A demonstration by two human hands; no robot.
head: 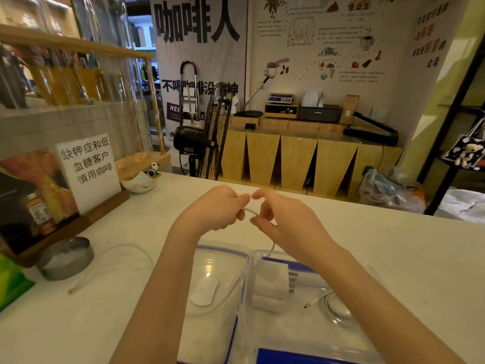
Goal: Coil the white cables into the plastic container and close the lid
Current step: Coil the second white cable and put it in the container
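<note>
Setting: coffee-shop counter, a white worktop (393, 245) with posters and a floor fan (210, 132) behind its far edge.
Left hand (220, 208): raised over the middle of the worktop, fingers curled in and pinching a white cable (252, 212).
Right hand (278, 214): just beside the left, thumb and forefinger closed on the same cable; the other fingers hang loosely curled.
Cable in hand: a short arc shows between the two hands, and one strand drops from the right hand down into the plastic container (367, 345).
Container: clear, blue-trimmed, at the near edge of the worktop under the right forearm; it holds a white charger plug (273, 282) and a coiled white cable (336, 306) with its connector free.
Lid (217, 261): clear with a blue seal, lying open to the left of the container, touching it.
Second loose cable (126, 249): curves across the worktop's left part, near a round metal tin (65, 258), well apart from the container.
Step in hand: probably winding the held cable into a loop.
Next move: likely needs the loop kept small and the trailing strand gathered before lowering it beside the plug.
Remaining: the loose cable on the left, then closing the lid.
</note>
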